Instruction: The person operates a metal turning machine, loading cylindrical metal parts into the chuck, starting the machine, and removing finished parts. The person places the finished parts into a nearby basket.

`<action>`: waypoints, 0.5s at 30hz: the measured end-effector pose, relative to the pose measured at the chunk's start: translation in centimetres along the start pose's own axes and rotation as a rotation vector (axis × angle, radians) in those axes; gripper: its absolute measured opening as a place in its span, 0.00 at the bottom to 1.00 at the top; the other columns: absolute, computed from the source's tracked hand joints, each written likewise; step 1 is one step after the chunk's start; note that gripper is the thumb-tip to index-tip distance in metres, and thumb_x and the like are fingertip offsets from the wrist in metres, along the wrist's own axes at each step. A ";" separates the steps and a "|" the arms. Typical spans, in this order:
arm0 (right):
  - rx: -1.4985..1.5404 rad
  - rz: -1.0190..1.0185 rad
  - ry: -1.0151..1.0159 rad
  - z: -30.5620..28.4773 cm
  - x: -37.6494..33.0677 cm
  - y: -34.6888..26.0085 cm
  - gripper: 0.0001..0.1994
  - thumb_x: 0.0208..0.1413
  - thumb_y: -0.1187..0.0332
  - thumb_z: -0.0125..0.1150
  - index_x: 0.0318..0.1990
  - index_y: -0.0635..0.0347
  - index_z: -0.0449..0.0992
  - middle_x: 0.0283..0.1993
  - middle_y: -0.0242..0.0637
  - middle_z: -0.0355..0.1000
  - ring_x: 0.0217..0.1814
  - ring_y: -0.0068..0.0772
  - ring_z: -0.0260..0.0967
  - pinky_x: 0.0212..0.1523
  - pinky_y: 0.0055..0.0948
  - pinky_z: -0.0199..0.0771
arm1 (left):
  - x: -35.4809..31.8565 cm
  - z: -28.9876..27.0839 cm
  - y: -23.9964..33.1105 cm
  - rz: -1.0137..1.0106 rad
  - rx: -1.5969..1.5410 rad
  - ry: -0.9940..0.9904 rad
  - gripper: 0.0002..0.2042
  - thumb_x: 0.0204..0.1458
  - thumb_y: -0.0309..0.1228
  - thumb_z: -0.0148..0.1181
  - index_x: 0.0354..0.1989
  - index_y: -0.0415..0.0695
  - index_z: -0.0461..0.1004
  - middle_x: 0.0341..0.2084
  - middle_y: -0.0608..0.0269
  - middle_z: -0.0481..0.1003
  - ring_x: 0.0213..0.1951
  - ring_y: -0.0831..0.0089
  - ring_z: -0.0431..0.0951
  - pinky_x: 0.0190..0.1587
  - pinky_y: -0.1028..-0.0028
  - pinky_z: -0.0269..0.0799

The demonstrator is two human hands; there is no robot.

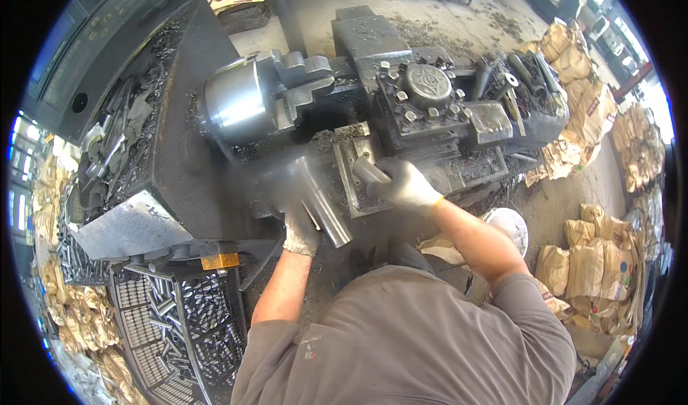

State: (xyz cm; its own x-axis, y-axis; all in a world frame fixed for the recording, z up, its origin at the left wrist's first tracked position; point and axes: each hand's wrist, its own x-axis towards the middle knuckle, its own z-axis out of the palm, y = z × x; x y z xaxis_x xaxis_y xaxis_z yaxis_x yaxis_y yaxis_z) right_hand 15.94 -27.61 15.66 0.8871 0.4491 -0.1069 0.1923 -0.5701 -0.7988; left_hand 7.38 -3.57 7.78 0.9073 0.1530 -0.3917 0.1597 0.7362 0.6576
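Note:
My left hand (pixel 301 233), in a pale work glove, grips a shiny metal cylinder (pixel 326 208) from its left side. The cylinder stands out at a tilt in front of the lathe, and its upper end is blurred. My right hand (pixel 410 186), gloved in white, is closed round a short grey metal cylinder (pixel 368 171) over the lathe's carriage plate (pixel 350 186). Whether this piece touches the plate I cannot tell. Beyond my left hand is the bright lathe chuck (pixel 240 100) with stepped jaws; beyond my right, the bolted tool post (pixel 423 93).
Dark chips cover the lathe bed. A crate (pixel 140 319) of metal pieces stands at lower left, below the angled headstock guard (pixel 132 222). Loose tools (pixel 509 83) lie right of the tool post. Brown paper sacks (pixel 595 265) are piled at right, near a white round object (pixel 507 227).

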 end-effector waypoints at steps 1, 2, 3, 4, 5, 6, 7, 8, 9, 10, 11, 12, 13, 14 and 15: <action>0.211 0.179 -0.156 -1.8 0.2 -1.7 0.23 0.57 0.58 0.73 0.54 0.64 0.83 0.37 0.46 0.84 0.34 0.40 0.83 0.37 0.44 0.82 | -0.2 0.5 0.5 0.004 -0.020 -0.023 0.32 0.69 0.65 0.51 0.51 0.43 0.78 0.38 0.53 0.83 0.38 0.54 0.86 0.43 0.53 0.85; 0.317 0.080 -0.120 -1.8 1.0 -1.1 0.24 0.58 0.56 0.74 0.54 0.66 0.83 0.41 0.44 0.84 0.37 0.29 0.81 0.40 0.38 0.83 | -0.1 1.0 0.5 0.045 -0.086 -0.058 0.34 0.68 0.66 0.50 0.54 0.42 0.78 0.41 0.51 0.83 0.41 0.51 0.86 0.47 0.49 0.84; 0.264 0.083 -0.188 -1.9 1.9 -2.1 0.26 0.55 0.54 0.76 0.52 0.67 0.84 0.42 0.47 0.85 0.42 0.34 0.84 0.45 0.37 0.83 | 0.1 2.6 0.6 0.066 -0.207 0.022 0.33 0.69 0.63 0.50 0.61 0.42 0.75 0.48 0.51 0.82 0.50 0.51 0.84 0.53 0.52 0.82; 0.134 0.096 -0.328 -1.1 2.6 -3.0 0.29 0.53 0.52 0.78 0.54 0.68 0.82 0.42 0.48 0.85 0.44 0.37 0.84 0.47 0.37 0.83 | 1.7 1.9 -0.8 0.286 0.063 -0.008 0.33 0.70 0.62 0.50 0.64 0.42 0.72 0.52 0.52 0.80 0.55 0.50 0.81 0.58 0.53 0.79; 0.005 0.111 -0.461 -0.2 3.4 -3.8 0.33 0.50 0.51 0.79 0.57 0.69 0.81 0.42 0.49 0.85 0.46 0.40 0.84 0.49 0.37 0.83 | 2.0 2.3 -0.8 0.367 0.272 -0.056 0.33 0.71 0.60 0.49 0.67 0.41 0.70 0.56 0.53 0.79 0.58 0.50 0.78 0.62 0.54 0.75; 0.071 0.131 -0.332 1.0 3.7 -3.5 0.40 0.46 0.51 0.82 0.61 0.69 0.76 0.46 0.51 0.84 0.49 0.43 0.84 0.53 0.39 0.82 | 2.2 2.8 -0.8 0.465 0.483 -0.093 0.33 0.72 0.59 0.49 0.71 0.41 0.67 0.60 0.54 0.77 0.62 0.50 0.76 0.66 0.55 0.71; 0.137 0.139 -0.203 2.4 4.1 -3.1 0.47 0.43 0.50 0.84 0.66 0.70 0.71 0.50 0.54 0.83 0.52 0.47 0.83 0.57 0.41 0.82 | 2.4 3.2 -0.8 0.574 0.672 -0.115 0.34 0.73 0.57 0.48 0.74 0.40 0.64 0.64 0.54 0.75 0.66 0.50 0.73 0.71 0.57 0.66; 0.232 0.090 -0.172 1.7 4.2 -3.3 0.46 0.43 0.51 0.84 0.67 0.69 0.71 0.52 0.54 0.82 0.55 0.47 0.82 0.59 0.41 0.80 | 0.4 6.0 2.5 0.710 1.032 -0.094 0.34 0.74 0.57 0.48 0.74 0.40 0.64 0.65 0.55 0.75 0.67 0.51 0.73 0.72 0.56 0.65; 0.306 0.009 -0.166 0.3 4.3 -4.8 0.45 0.43 0.53 0.84 0.67 0.67 0.71 0.54 0.54 0.82 0.58 0.47 0.82 0.61 0.41 0.79 | 0.3 7.4 3.1 0.625 0.547 -0.181 0.34 0.74 0.56 0.48 0.75 0.39 0.62 0.66 0.53 0.74 0.69 0.51 0.71 0.73 0.55 0.65; 0.291 -0.134 -0.189 -2.2 4.3 -6.5 0.45 0.43 0.54 0.84 0.68 0.64 0.72 0.56 0.53 0.81 0.64 0.47 0.79 0.65 0.41 0.77 | 0.6 8.6 3.5 0.548 0.053 -0.249 0.35 0.74 0.56 0.49 0.76 0.38 0.61 0.67 0.51 0.73 0.71 0.52 0.70 0.73 0.54 0.64; 0.180 -0.216 -0.179 -5.3 4.5 -8.9 0.43 0.43 0.56 0.83 0.67 0.63 0.72 0.56 0.54 0.81 0.61 0.51 0.81 0.62 0.42 0.80 | 0.7 7.4 4.8 0.625 0.286 -0.251 0.35 0.72 0.55 0.53 0.76 0.40 0.62 0.67 0.50 0.74 0.70 0.53 0.72 0.73 0.53 0.65; 0.069 -0.301 -0.166 -8.3 4.8 -11.5 0.42 0.44 0.58 0.82 0.67 0.62 0.72 0.57 0.55 0.81 0.58 0.54 0.83 0.58 0.42 0.83 | 0.8 6.7 5.8 0.602 0.366 -0.221 0.34 0.71 0.54 0.56 0.75 0.40 0.64 0.65 0.51 0.75 0.68 0.54 0.74 0.72 0.53 0.67; -0.035 -0.497 -0.103 -10.1 6.4 -12.1 0.41 0.45 0.60 0.80 0.67 0.63 0.71 0.57 0.57 0.81 0.56 0.56 0.84 0.54 0.43 0.86 | 0.6 6.0 6.7 0.581 0.444 -0.186 0.33 0.70 0.52 0.59 0.73 0.41 0.66 0.63 0.52 0.77 0.66 0.55 0.77 0.71 0.53 0.69; -0.209 -0.583 -0.055 -11.6 8.8 -12.4 0.39 0.45 0.62 0.78 0.67 0.62 0.72 0.55 0.57 0.81 0.52 0.56 0.85 0.50 0.44 0.87 | 0.3 3.8 6.4 0.541 0.403 -0.101 0.31 0.69 0.51 0.61 0.72 0.41 0.68 0.62 0.53 0.78 0.64 0.56 0.78 0.70 0.53 0.70; -0.397 -0.651 0.014 -13.7 11.1 -12.6 0.37 0.46 0.65 0.76 0.66 0.61 0.72 0.52 0.57 0.82 0.49 0.56 0.86 0.45 0.45 0.88 | 0.7 0.7 4.8 0.492 0.351 -0.040 0.30 0.68 0.50 0.62 0.70 0.42 0.70 0.61 0.53 0.79 0.62 0.57 0.79 0.68 0.54 0.72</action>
State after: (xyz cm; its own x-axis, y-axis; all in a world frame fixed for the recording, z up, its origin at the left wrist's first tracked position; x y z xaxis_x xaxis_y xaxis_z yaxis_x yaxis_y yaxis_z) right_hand 29.13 -24.82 32.62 0.5477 0.7720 0.3226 0.8127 -0.3991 -0.4246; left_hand 9.04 -0.40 11.18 0.9201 0.3903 0.0325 -0.1698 0.3229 0.9311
